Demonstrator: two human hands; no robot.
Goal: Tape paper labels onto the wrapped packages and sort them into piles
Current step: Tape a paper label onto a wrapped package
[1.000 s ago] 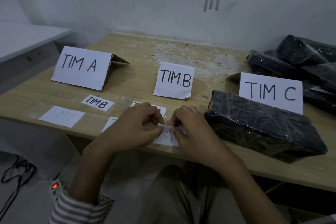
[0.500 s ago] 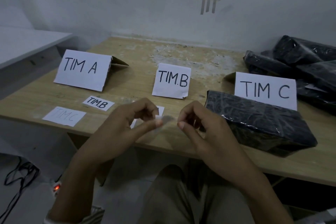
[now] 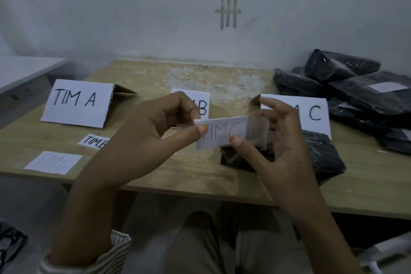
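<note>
A white paper label reading TIM C [image 3: 222, 132] is held up in the air between both hands. My left hand [image 3: 151, 138] pinches its left end. My right hand [image 3: 275, 140] pinches its right end, where a clear strip of tape [image 3: 256, 130] hangs off the paper. Right behind the label a black wrapped package [image 3: 320, 153] lies on the wooden table [image 3: 200, 173], partly hidden by my right hand.
Folded signs stand in a row: TIM A [image 3: 75, 102], TIM B [image 3: 202, 104], TIM C [image 3: 313, 113]. Loose labels TIM B [image 3: 93, 141] and a faint one [image 3: 54, 162] lie at the front left. Several black packages [image 3: 355, 87] are piled at the back right.
Both hands lifted the TIM C label off the table's front edge and raised it toward the camera. A strip of tape now sticks to its right end.
</note>
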